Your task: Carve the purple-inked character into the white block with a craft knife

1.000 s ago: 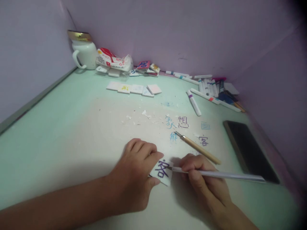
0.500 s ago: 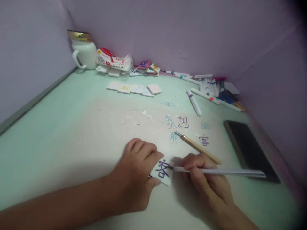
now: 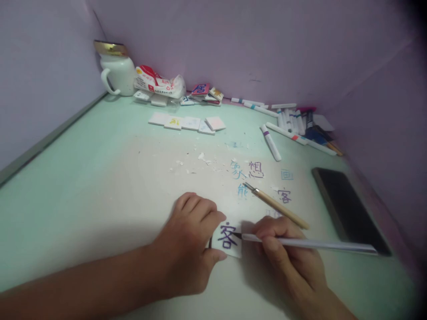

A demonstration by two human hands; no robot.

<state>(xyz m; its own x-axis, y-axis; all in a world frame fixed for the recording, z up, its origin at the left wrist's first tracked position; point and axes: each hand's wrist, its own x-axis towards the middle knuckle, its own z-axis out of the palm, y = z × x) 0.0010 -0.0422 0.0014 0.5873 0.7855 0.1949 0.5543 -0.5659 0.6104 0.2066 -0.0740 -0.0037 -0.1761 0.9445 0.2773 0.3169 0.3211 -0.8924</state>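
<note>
My left hand [image 3: 191,242] pinches a small white square block [image 3: 236,249] between thumb and fingers, at the front middle of the table. A purple character is drawn on its upper face. In my right hand [image 3: 290,253] is a slim carving knife [image 3: 320,244] with a long silvery-white handle, held like a pen. The dark pointed tip of the knife meets the right side of the character. Whether it cuts into the surface cannot be made out. A wood-handled gouge [image 3: 280,208] lies just beyond my right hand.
Pale shavings [image 3: 203,158] and characters drawn on the tabletop lie beyond my hands. A dark phone [image 3: 347,209] is at the right. Farther back are a marker [image 3: 271,143], more markers, white blocks [image 3: 190,123], a plastic packet [image 3: 160,82] and a lidded white mug [image 3: 122,75].
The block has turned slightly between my left fingers and its character sits more upright. My right hand and the knife have shifted a little, with the handle's far end lower and farther right.
</note>
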